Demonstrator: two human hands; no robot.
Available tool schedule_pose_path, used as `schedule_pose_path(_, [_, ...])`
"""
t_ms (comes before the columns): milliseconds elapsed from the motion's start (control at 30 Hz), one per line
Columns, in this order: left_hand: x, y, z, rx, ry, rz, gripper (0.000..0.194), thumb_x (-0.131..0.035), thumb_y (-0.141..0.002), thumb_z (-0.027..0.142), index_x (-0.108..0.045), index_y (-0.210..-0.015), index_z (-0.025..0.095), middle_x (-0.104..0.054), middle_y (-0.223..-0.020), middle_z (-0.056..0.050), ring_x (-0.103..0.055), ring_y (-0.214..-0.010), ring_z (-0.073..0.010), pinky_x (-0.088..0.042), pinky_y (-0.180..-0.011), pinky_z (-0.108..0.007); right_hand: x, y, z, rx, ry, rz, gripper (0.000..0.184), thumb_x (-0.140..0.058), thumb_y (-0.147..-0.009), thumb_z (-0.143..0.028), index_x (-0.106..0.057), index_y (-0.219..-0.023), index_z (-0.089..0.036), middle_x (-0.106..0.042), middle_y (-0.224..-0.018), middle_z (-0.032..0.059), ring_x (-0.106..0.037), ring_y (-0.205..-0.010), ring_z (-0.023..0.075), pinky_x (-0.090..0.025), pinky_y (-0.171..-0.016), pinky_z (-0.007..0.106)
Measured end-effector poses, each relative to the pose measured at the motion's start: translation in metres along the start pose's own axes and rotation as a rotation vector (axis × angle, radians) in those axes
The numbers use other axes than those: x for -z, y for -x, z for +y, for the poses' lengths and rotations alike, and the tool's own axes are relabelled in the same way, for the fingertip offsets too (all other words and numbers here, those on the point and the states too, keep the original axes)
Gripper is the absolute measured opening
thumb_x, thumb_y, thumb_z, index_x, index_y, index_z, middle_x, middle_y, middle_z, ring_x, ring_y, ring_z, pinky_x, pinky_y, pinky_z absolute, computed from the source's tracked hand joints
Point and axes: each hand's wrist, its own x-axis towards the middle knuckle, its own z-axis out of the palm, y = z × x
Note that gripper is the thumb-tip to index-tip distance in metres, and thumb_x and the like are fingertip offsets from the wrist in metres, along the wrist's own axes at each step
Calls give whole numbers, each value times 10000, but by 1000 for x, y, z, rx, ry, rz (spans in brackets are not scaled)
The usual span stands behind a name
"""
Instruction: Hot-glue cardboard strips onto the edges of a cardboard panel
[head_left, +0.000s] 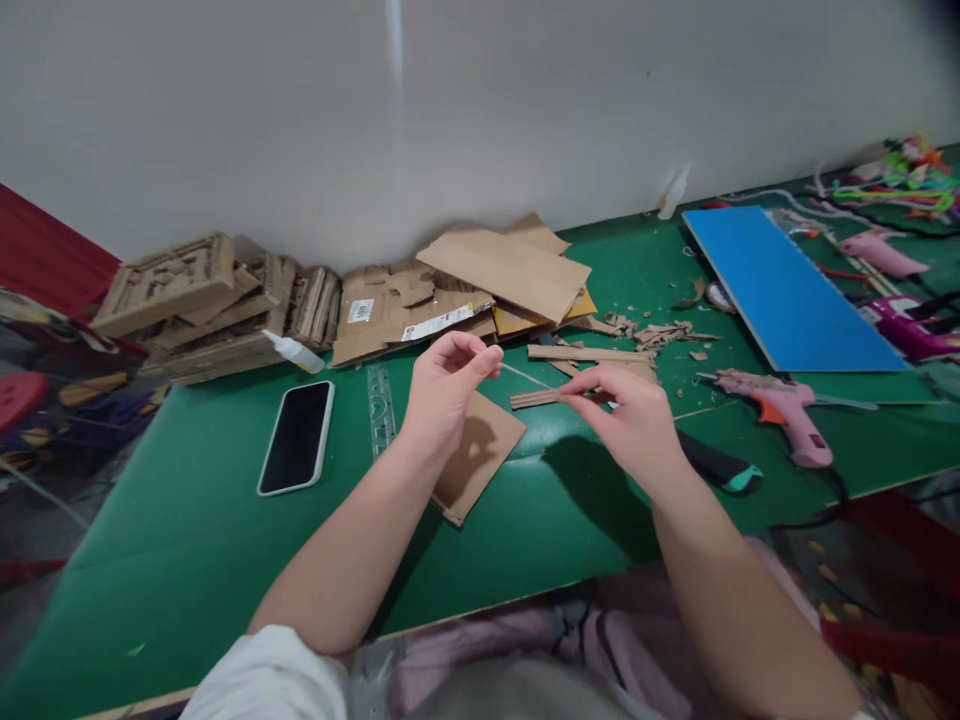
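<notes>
In the head view, a thin pale strand (525,376) stretches between my two hands above the green table. My left hand (442,395) pinches its left end between thumb and fingers. My right hand (626,415) is closed at the other end, its fingertips on a short corrugated cardboard strip (534,399) that points left. Whether the strand joins this strip is too small to tell. Below my left hand lies a flat cardboard piece (487,455), partly covered by that hand and forearm. A clear plastic stencil ruler (380,405) lies just left of it.
A phone (298,437) and a glue bottle (295,351) lie at left, near stacked cardboard (217,300). Cardboard sheets (502,270) and torn scraps (660,335) are behind my hands. At right are a dark-handled tool (720,463), a pink glue gun (795,415) and a blue board (795,290).
</notes>
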Motion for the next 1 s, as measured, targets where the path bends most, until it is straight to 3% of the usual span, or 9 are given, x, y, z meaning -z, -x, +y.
schedule_pose_path(233, [-2, 3, 4, -18, -220, -63, 251, -678, -725, 357, -529, -639, 174, -551, -601, 26, -511, -580, -85, -404, -588, -210, 2, -1, -1, -31, 7, 27, 68, -613, -751, -151, -597, -713, -205, -627, -715, -16, -585, -640, 106, -514, -576, 218])
schedule_pose_path(467, [6, 2, 11, -182, -544, -198, 435, -567, -808, 409, -502, -448, 175, -536, -613, -9, -506, -607, -112, -382, -581, -248, 4, -2, -1, -81, -7, 68, 50, -639, -755, -215, -621, -708, -214, -645, -736, 0, -592, -662, 129, -511, -577, 246])
schedule_pose_path(533, [5, 3, 11, -169, -488, -195, 500, -562, -807, 439, -478, -389, 179, -551, -617, -20, -534, -635, -125, -409, -599, -254, 3, -2, 0, -64, -5, 65, 39, -630, -765, -221, -632, -725, -219, -654, -753, 6, -596, -673, 136, -513, -579, 256])
schedule_pose_path(633, [0, 7, 8, -75, -231, -209, 576, -534, -807, 511, -448, -342, 182, -638, -712, -48, -602, -821, -171, -467, -751, -295, 1, -1, 1, -21, -9, 15, 59, -597, -795, -223, -645, -761, -224, -662, -780, 9, -602, -688, 135, -506, -581, 254])
schedule_pose_path(700, [-5, 9, 6, 15, -68, -240, 565, -488, -816, 556, -522, -386, 191, -677, -781, -58, -606, -949, -206, -468, -848, -349, 0, 0, 0, -2, -13, -15, 74, -583, -806, -214, -649, -774, -225, -664, -789, 10, -605, -709, 137, -501, -584, 251])
schedule_pose_path(800, [-6, 9, 6, 51, 6, -247, 446, -477, -821, 564, -695, -650, 215, -702, -835, -59, -615, -984, -218, -465, -892, -382, 0, 0, 0, 0, -14, -29, 74, -580, -808, -204, -648, -783, -222, -668, -800, 9, -607, -727, 138, -501, -595, 250])
schedule_pose_path(900, [-2, 6, 8, -39, -170, -243, 255, -610, -787, 426, -703, -926, 235, -698, -965, -50, -617, -985, -201, -459, -905, -347, 3, 0, 1, 3, -9, -14, 72, -582, -809, -206, -652, -798, -215, -675, -816, 11, -614, -734, 135, -506, -596, 245])
schedule_pose_path(1000, [5, 3, 9, -237, -497, -205, 197, -657, -765, 285, -697, -956, 252, -698, -963, -29, -615, -974, -193, -446, -917, -337, 5, -1, 1, 14, 1, -16, 79, -580, -811, -217, -658, -810, -216, -680, -829, 17, -622, -737, 140, -510, -578, 247])
